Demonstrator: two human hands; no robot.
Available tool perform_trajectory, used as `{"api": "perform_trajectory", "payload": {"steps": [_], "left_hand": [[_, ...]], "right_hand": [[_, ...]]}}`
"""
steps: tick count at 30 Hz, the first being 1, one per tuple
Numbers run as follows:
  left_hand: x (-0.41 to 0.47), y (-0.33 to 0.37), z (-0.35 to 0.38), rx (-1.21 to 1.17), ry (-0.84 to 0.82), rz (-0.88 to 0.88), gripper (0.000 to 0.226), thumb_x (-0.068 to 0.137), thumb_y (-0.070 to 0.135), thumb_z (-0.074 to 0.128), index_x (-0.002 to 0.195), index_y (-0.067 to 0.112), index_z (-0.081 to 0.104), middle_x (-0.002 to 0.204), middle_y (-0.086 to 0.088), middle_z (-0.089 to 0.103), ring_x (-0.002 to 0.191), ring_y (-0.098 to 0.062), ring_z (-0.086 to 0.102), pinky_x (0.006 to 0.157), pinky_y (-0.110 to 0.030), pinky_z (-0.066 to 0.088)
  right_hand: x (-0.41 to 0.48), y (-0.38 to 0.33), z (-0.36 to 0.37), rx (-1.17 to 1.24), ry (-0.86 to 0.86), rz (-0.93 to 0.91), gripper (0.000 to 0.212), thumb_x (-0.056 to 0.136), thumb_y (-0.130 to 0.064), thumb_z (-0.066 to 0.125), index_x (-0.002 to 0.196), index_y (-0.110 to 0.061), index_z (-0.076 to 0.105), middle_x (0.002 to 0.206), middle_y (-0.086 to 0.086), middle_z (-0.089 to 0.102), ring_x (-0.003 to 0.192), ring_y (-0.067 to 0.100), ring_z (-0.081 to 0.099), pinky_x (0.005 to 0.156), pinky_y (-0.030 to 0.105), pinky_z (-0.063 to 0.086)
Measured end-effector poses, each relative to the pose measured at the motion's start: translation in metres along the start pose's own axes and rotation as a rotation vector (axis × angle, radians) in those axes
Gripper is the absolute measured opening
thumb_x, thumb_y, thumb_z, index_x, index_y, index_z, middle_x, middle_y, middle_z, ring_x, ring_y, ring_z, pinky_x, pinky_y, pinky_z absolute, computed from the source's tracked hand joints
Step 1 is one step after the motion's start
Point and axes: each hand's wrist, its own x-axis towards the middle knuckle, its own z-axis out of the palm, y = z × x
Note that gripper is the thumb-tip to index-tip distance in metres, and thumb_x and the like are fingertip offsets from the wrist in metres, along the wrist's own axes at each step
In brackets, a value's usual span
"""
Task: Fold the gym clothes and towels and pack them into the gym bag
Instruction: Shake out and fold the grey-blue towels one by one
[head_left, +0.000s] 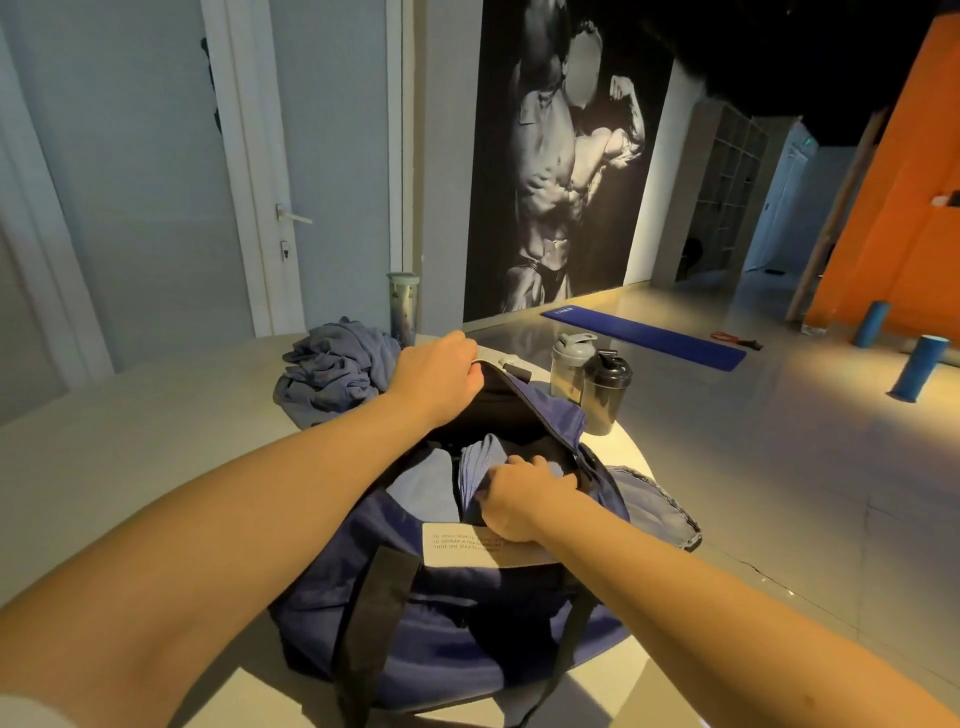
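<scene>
two bare hands work at a navy gym bag (441, 649) that sits at the near right edge of a pale table (156, 441), its mouth open upward. the left hand (434, 376) reaches across to the far rim of the opening, and its curled fingers grip that rim and hold it raised. the right hand (511, 501) is at the near side of the opening, with its fingers curled round a fold of blue-grey cloth (480, 462) that stands partly inside the bag. just to the left of that cloth, a paler folded piece (421, 483) lies flat in the bag.

a white label (462, 545) with lines of small print sits on the bag's near side, partly under the right wrist. two black straps (379, 597) run down the side below it.

beyond the bag, toward the table's far edge, a crumpled pile of blue-grey garments (335, 371) lies loose, and the left forearm passes just beside it. a tall tumbler (402, 306) stands upright behind the pile at the far edge. at the right edge, near the bag's far end, stand a grey-lidded shaker bottle (569, 364) and a black-lidded shaker bottle (605, 392), the black one in front. whether they touch cannot be told.

on the floor beyond lie a blue exercise mat (644, 335) and two blue foam rollers (917, 369) standing on end.
</scene>
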Motion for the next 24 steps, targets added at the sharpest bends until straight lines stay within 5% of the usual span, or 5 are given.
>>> {"api": "perform_trajectory", "payload": {"steps": [7,13,16,19,24], "left_hand": [[-0.024,-0.014,-0.003,0.005,-0.138,0.093,0.029,0.103,0.04,0.047,0.11,0.023,0.069,0.11,0.001,0.066,0.089,-0.016,0.059,0.066,-0.028,0.04],[-0.084,-0.037,-0.032,-0.181,-0.266,0.077,0.037,0.099,0.049,0.054,0.127,0.028,0.066,0.135,0.009,0.055,0.124,-0.011,0.049,0.105,-0.036,0.044],[-0.145,-0.06,-0.047,-0.233,-0.067,-0.085,0.042,0.097,0.048,0.058,0.132,0.026,0.063,0.146,0.008,0.047,0.135,-0.013,0.038,0.113,-0.035,0.034],[-0.205,-0.068,-0.048,-0.302,-0.038,-0.371,0.073,0.089,0.06,0.061,0.151,0.028,0.037,0.161,0.004,0.024,0.148,-0.019,0.019,0.119,-0.046,0.029],[-0.251,-0.049,-0.015,-0.566,-0.219,-0.534,0.106,0.072,0.076,0.062,0.157,0.046,0.005,0.167,0.019,-0.004,0.154,-0.018,0.014,0.122,-0.049,0.026]], "right_hand": [[-0.011,0.006,0.001,-0.064,-0.063,-0.16,0.052,0.109,-0.041,0.025,0.154,-0.018,0.037,0.162,0.01,0.029,0.151,0.034,0.018,0.12,0.056,0.019],[-0.077,0.032,0.001,0.015,0.315,-0.348,0.043,0.1,-0.056,0.041,0.12,-0.027,0.066,0.125,-0.005,0.063,0.128,0.018,0.048,0.123,0.054,0.01],[-0.098,0.059,0.022,0.043,0.499,-0.277,0.058,0.094,-0.067,0.045,0.146,-0.043,0.039,0.165,-0.01,0.02,0.154,0.02,0.006,0.121,0.05,-0.015],[-0.109,0.07,0.057,0.266,0.517,-0.031,0.096,0.081,-0.081,0.052,0.157,-0.047,0.006,0.166,-0.007,-0.021,0.153,0.028,-0.02,0.121,0.052,-0.005],[-0.101,0.059,0.096,0.657,0.518,0.005,0.102,0.079,-0.065,0.071,0.159,-0.04,0.013,0.169,-0.001,-0.006,0.154,0.025,-0.014,0.123,0.053,0.007]]}}
